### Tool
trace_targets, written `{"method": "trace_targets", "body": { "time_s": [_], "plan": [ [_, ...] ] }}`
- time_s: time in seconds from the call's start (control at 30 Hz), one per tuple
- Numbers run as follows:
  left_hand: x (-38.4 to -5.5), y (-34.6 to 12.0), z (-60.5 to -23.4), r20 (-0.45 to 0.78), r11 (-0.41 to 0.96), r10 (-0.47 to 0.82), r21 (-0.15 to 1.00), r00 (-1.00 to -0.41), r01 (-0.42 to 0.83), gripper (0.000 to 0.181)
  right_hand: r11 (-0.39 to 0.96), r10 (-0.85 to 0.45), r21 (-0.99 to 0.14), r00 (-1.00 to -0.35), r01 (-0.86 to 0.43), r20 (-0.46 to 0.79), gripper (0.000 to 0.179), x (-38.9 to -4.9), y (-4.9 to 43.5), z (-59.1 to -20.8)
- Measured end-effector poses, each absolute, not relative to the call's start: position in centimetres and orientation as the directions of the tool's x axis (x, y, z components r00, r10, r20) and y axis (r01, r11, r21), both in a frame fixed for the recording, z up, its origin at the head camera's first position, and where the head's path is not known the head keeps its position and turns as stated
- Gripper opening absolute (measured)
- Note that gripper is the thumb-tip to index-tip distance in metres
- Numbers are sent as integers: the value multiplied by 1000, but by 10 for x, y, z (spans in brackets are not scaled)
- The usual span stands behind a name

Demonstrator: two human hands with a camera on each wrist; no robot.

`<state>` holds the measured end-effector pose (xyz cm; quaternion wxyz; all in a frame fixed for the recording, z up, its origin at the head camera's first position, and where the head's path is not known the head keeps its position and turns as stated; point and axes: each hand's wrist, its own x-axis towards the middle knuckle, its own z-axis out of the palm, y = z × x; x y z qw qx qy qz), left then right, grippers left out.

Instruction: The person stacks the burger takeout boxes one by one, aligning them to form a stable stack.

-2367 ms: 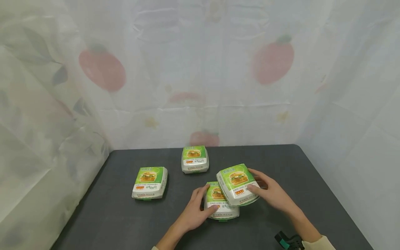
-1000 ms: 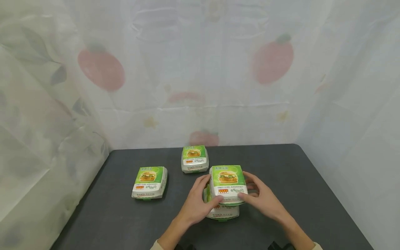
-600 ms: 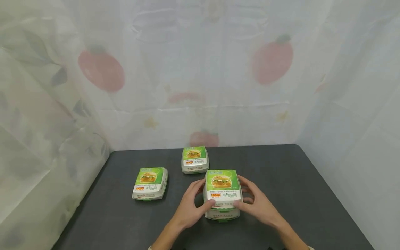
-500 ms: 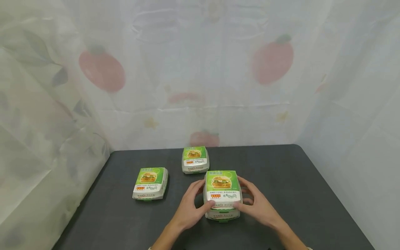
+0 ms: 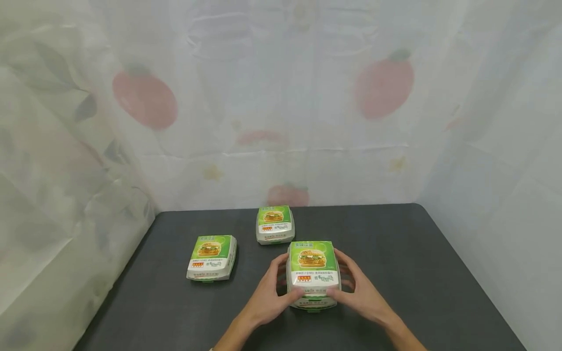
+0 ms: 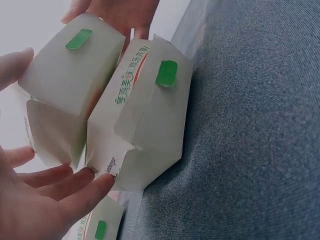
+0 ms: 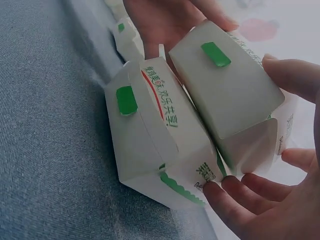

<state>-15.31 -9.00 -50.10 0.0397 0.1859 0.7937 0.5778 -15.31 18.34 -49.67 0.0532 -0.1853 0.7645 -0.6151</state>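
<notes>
In the head view, a green-and-white burger box [image 5: 312, 263] sits squarely over a second burger box [image 5: 316, 304], of which only the front strip shows. My left hand [image 5: 265, 297] holds the upper box at its left side, thumb near the front corner. Opposite it, my right hand [image 5: 362, 295] grips the right side in the same way. Both wrist views show the upper box's [image 6: 75, 70] green tab and its underside close against the lower box [image 7: 145, 130]. Fingertips of each hand also reach down to the lower box's side.
On the dark table [image 5: 175, 317], another burger box [image 5: 211, 257] lies to the left and one more burger box [image 5: 275, 225] stands near the back edge. A pale fruit-print curtain [image 5: 281, 165] rises behind the table and along both sides.
The upper burger box, tilted and held in my right hand at the right, has moved left, straightened and come down onto the lower one. My left hand has shifted from the lower box to the upper.
</notes>
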Motion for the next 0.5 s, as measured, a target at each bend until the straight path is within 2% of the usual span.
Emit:
{"method": "trace_targets", "body": {
  "time_s": [0.5],
  "plan": [
    [-151,-92,-495,150,289,346,922,-926,258,77,260,-336,-950,-939,-172,78,95,-157,183,-489]
  ]
}}
